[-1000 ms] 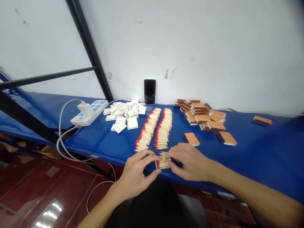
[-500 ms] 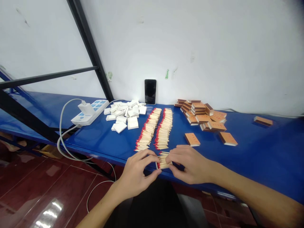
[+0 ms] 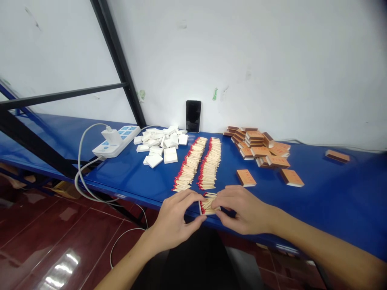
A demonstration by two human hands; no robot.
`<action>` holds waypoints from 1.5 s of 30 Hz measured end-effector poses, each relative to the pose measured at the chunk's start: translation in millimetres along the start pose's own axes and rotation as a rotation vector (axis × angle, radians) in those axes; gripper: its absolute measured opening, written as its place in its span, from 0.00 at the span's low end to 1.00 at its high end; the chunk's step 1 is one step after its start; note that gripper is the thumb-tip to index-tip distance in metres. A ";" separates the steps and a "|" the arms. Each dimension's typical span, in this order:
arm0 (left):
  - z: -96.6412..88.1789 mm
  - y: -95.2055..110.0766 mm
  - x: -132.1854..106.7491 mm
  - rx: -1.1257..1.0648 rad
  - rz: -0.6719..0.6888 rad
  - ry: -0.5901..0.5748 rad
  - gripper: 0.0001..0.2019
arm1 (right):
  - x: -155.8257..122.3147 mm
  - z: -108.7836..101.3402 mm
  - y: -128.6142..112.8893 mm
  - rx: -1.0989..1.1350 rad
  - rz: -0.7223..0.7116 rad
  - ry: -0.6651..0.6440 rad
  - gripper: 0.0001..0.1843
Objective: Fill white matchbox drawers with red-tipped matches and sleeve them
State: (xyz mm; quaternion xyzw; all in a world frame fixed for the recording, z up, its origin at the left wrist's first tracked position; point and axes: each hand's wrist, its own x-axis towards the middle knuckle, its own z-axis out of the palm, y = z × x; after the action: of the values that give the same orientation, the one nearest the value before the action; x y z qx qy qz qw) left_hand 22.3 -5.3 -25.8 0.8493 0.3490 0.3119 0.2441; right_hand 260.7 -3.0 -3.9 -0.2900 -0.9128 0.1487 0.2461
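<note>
A white matchbox tray (image 3: 200,208) with red-tipped matches (image 3: 207,206) in it sits at the table's front edge. My left hand (image 3: 178,215) is closed on the tray's left end, thumb at the near side and fingertips at the far side. At the tray's right end, my right hand (image 3: 237,209) has its fingers bent over the matches, pinching at them; its fingertips partly hide that end. A few loose matches lie just behind the tray. Beyond my hands, two long rows of matches, a left row (image 3: 191,163) and a right row (image 3: 210,164), lie with red heads leftward.
White empty trays (image 3: 163,141) are heaped at the back left, beside a power strip (image 3: 116,141) with cables. Orange matchboxes (image 3: 260,149) are piled at the back right, several lying apart. A phone (image 3: 193,116) leans on the wall. A black metal frame (image 3: 119,52) rises at left.
My right fingers have shifted slightly on the matches, and some now lie slanted in the tray. My left hand keeps its hold. The view has moved slightly.
</note>
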 end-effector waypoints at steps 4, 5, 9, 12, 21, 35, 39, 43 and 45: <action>0.1 -0.1 0.1 -0.004 0.009 0.007 0.11 | 0.5 -1.6 -1.8 0.018 0.014 -0.043 0.11; 0.3 -0.2 0.2 -0.004 0.009 0.006 0.11 | 0.4 -1.7 -2.1 0.014 0.023 -0.053 0.11; 0.8 -0.3 1.2 -0.012 0.008 0.002 0.11 | -0.6 -1.3 -2.5 -0.011 0.044 -0.042 0.11; -0.1 0.0 1.4 -0.017 0.017 -0.006 0.09 | -1.1 -1.7 -2.8 -0.021 0.043 -0.037 0.11; -1.6 -0.8 -0.1 0.007 0.048 -0.021 0.07 | -1.0 0.0 0.2 -0.044 0.021 -0.008 0.10; -3.2 -0.4 -0.6 0.005 0.035 -0.006 0.06 | -2.0 -3.1 11.5 -0.332 0.190 -0.104 0.10; -4.8 0.0 -1.2 0.026 0.041 -0.034 0.08 | 0.0 -2.8 12.2 -0.366 0.205 -0.118 0.08; -3.6 -1.1 -1.5 0.044 0.045 -0.036 0.08 | 0.8 -2.0 12.0 -0.377 0.252 -0.130 0.06; -2.6 -1.9 -1.5 0.042 0.046 -0.014 0.08 | 0.5 -1.7 12.1 -0.382 0.251 -0.129 0.05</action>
State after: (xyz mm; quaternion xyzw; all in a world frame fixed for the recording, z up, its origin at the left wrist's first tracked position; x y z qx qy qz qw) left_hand 18.8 -4.6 -25.8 0.8641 0.3342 0.3041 0.2216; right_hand 266.8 7.0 -7.3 -0.4324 -0.8950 0.0210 0.1076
